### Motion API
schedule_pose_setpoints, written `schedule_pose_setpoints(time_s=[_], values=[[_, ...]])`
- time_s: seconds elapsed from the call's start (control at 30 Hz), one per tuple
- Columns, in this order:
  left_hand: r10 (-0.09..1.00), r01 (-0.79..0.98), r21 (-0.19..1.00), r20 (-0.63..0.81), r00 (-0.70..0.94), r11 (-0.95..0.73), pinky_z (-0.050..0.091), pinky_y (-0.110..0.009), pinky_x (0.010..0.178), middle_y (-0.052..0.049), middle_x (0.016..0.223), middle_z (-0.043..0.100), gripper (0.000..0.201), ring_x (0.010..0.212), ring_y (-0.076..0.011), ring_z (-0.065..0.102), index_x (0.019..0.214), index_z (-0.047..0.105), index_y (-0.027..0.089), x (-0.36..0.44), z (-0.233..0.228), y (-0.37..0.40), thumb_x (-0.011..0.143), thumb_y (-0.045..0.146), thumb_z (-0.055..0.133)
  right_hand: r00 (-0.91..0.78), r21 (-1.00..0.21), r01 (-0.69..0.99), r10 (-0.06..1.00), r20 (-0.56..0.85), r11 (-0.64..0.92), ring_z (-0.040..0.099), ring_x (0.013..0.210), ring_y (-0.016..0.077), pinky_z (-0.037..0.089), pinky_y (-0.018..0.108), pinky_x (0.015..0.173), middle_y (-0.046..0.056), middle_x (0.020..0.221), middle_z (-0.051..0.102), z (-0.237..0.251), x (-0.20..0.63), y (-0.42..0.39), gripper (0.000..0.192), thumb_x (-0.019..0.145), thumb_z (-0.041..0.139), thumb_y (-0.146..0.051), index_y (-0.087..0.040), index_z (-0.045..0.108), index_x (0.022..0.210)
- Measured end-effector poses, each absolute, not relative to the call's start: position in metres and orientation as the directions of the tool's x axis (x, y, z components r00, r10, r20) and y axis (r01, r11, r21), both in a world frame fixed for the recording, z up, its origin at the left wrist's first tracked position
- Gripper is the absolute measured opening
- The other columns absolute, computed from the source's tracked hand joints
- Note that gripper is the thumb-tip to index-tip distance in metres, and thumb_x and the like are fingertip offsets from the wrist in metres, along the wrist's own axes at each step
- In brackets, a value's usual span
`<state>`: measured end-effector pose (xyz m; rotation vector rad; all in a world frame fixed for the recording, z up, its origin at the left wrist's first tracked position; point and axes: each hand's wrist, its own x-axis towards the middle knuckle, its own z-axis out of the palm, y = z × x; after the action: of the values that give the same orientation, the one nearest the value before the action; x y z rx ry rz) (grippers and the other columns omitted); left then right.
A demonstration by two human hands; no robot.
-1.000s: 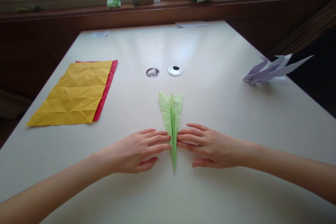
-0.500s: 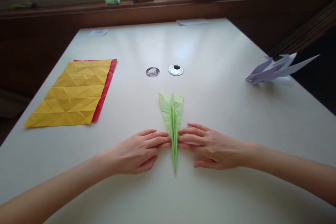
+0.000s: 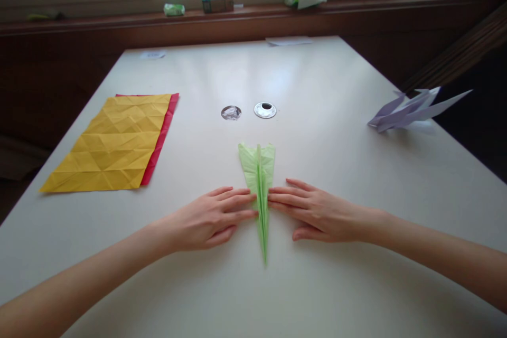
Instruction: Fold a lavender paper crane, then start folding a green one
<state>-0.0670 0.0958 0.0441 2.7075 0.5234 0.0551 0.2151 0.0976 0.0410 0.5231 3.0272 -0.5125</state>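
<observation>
At the left of the frame, a creased yellow sheet (image 3: 111,145) is laid over a red sheet (image 3: 163,132) on the white table (image 3: 317,285). At lower centre, the left hand (image 3: 209,219) is laid flat, fingers extended, against the folded green paper (image 3: 259,185); the right hand (image 3: 312,214) is pressed likewise from the other side. At the right edge, a lilac paper model (image 3: 412,108) is seen.

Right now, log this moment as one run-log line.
left hand: fingertips flat on green folded paper | right hand: fingertips flat on its other side | paper: flat on white table, narrow tip toward person
</observation>
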Motion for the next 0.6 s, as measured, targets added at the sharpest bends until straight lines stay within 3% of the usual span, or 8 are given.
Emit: schedule_pose_setpoints(time_s=[0.1, 0.27, 0.43, 0.5, 0.6], values=[[0.375, 0.369, 0.364, -0.059, 0.925, -0.855, 0.018, -0.037, 0.11, -0.005, 0.139, 0.038, 0.048, 0.13, -0.0168, 0.029, 0.136, 0.03, 0.02, -0.068, 0.043, 0.098, 0.089, 0.023, 0.036, -0.939, -0.305, 0.344, 0.332, -0.092, 0.888, 0.023, 0.133, 0.0189, 0.012, 0.045, 0.111, 0.013, 0.143, 0.031, 0.041, 0.216, 0.1, 0.063, 0.089, 0.037, -0.046, -0.012, 0.021, 0.14], [0.412, 0.409, 0.343, -0.069, 0.909, -0.846, 0.02, -0.038, 0.109, -0.003, 0.144, 0.029, 0.04, 0.131, -0.0173, 0.028, 0.13, 0.04, 0.03, -0.069, 0.046, 0.104, 0.09, 0.024, 0.036, -0.931, -0.299, 0.365, 0.357, -0.082, 0.882, 0.016, 0.135, 0.0215, 0.016, 0.047, 0.109, 0.007, 0.148, 0.02, 0.041, 0.219, 0.107, 0.057, 0.088, 0.04, -0.047, -0.026, 0.026, 0.138], [0.443, 0.437, 0.337, -0.065, 0.894, -0.834, 0.018, -0.041, 0.11, -0.004, 0.141, 0.035, 0.045, 0.131, -0.0181, 0.03, 0.135, 0.031, 0.027, -0.069, 0.045, 0.107, 0.09, 0.032, 0.036, -0.927, -0.329, 0.37, 0.371, -0.064, 0.869, 0.024, 0.133, 0.0204, 0.008, 0.046, 0.111, 0.011, 0.142, 0.032, 0.04, 0.219, 0.113, 0.068, 0.087, 0.041, -0.048, -0.016, 0.016, 0.141], [0.451, 0.442, 0.335, -0.055, 0.891, -0.832, 0.018, -0.041, 0.11, -0.003, 0.14, 0.037, 0.048, 0.13, -0.0186, 0.031, 0.137, 0.028, 0.025, -0.07, 0.043, 0.109, 0.09, 0.033, 0.036, -0.923, -0.333, 0.378, 0.381, -0.057, 0.864, 0.024, 0.133, 0.0205, 0.008, 0.045, 0.111, 0.01, 0.142, 0.033, 0.041, 0.22, 0.116, 0.065, 0.086, 0.042, -0.048, -0.018, 0.02, 0.141], [0.474, 0.456, 0.324, -0.027, 0.88, -0.829, 0.023, -0.04, 0.108, -0.003, 0.143, 0.032, 0.042, 0.13, -0.0209, 0.03, 0.133, 0.037, 0.03, -0.071, 0.041, 0.113, 0.09, 0.032, 0.038, -0.912, -0.335, 0.4, 0.407, -0.052, 0.853, 0.019, 0.135, 0.0219, 0.012, 0.046, 0.11, 0.006, 0.146, 0.025, 0.042, 0.222, 0.12, 0.058, 0.086, 0.044, -0.047, -0.026, 0.029, 0.138]])
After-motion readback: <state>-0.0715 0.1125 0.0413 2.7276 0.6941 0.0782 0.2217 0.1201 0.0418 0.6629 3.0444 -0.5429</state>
